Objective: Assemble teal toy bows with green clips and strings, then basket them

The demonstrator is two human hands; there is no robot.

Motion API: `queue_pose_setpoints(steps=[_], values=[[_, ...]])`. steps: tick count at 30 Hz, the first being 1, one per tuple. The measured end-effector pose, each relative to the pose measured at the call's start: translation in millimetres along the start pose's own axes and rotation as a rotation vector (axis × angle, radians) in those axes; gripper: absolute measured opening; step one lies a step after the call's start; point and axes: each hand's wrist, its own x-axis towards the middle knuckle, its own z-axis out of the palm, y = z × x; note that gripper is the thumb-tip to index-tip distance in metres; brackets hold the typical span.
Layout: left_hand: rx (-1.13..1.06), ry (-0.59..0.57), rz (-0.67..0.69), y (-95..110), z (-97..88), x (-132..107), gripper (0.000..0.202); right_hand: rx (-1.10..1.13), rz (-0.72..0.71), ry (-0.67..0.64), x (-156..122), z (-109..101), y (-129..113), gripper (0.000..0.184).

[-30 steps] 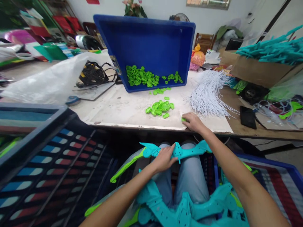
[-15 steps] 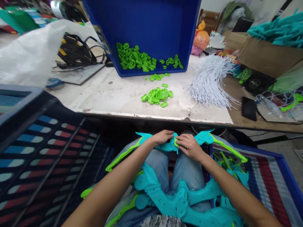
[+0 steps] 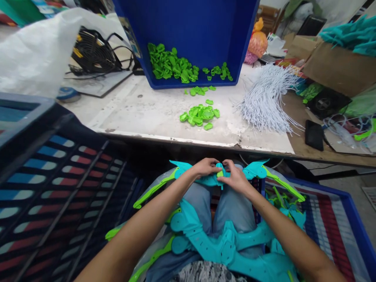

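A turquoise plastic wing-shaped toy frame lies across my knees, with a lime-green strip on each outer end. At its middle sits a small green plastic cap. My left hand is closed on the frame just left of the cap, fingertips against the centre. From the right, my right hand curls thumb and index finger around the same centre, the thumb near the cap's lower edge. Closer to my body, more turquoise wing frames with green strips rest on my lap. The fingers partly hide the joint.
On the table lie a pile of green caps and a bundle of white ties. A blue bin holding more caps stands behind. A dark crate is at left, a blue crate at right. A black phone lies right.
My right hand has opened its thumb and index finger wider around the frame's centre, uncovering more of the green cap. The left hand stays at the middle. The camera view has shifted slightly.
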Motion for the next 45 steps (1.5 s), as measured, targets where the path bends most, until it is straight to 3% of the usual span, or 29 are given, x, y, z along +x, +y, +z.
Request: queue_pose_setpoints(steps=[2,4,9,11,13,14,16,18,21,24,29,32,36,41,45], values=[[0.0,0.009,-0.033,1.1,-0.9,0.7,0.044,-0.011,0.059,-0.112,11.1,-5.1,-1.5,0.062],[0.015,0.021,-0.044,2.1,-2.1,1.5,0.041,-0.041,0.08,-0.182,20.3,-8.4,-3.2,0.062],[0.083,0.057,-0.003,3.1,-2.9,-0.2,0.037,-0.17,0.078,-0.195,19.6,-8.6,-12.9,0.061],[0.123,0.106,0.046,1.9,1.0,-6.0,0.035,-0.257,-0.017,-0.172,17.8,-12.9,-19.2,0.051],[0.255,0.214,0.153,-1.6,8.6,-16.1,0.036,-0.323,-0.14,-0.087,25.1,-22.2,-27.4,0.03],[0.355,0.278,0.226,-4.5,13.5,-22.4,0.035,-0.346,-0.196,-0.01,33.7,-28.1,-32.3,0.02],[0.587,0.373,0.385,-11.8,23.6,-35.6,0.037,-0.388,-0.287,0.174,60.0,-39.3,-43.3,0.02],[0.789,0.36,0.491,-19.2,31.9,-47.0,0.051,-0.444,-0.349,0.263,93.7,-46.0,-54.5,0.023],[1.046,0.247,0.478,-24.8,37.0,-54.7,0.087,-0.513,-0.388,0.168,137.8,-44.8,-67.9,0.026],[1.196,0.2,0.371,-20.0,33.1,-53.5,0.08,-0.532,-0.322,0.129,155.1,-40.9,-73.1,0.02],[1.069,0.171,0.408,5.9,13.9,-48.7,0.049,-0.472,-0.128,0.148,141.2,-60.4,-57.1,0.023],[0.901,0.018,0.384,20.3,0.4,-38.4,0.035,-0.468,-0.097,0.117,137.1,-80.4,-43.8,0.023],[0.681,-0.184,0.31,25.4,-12.1,-14.3,0.036,-0.477,-0.105,0.114,142.7,-95.2,-38.1,0.019],[0.512,-0.261,0.262,19.8,-18.2,3.6,0.046,-0.545,-0.008,0.277,130.0,-87.2,-44.3,0.028],[0.439,-0.304,0.259,18.7,-17.7,4.0,0.046,-0.689,0.005,0.307,117.6,-68.3,-51.9,0.037]])
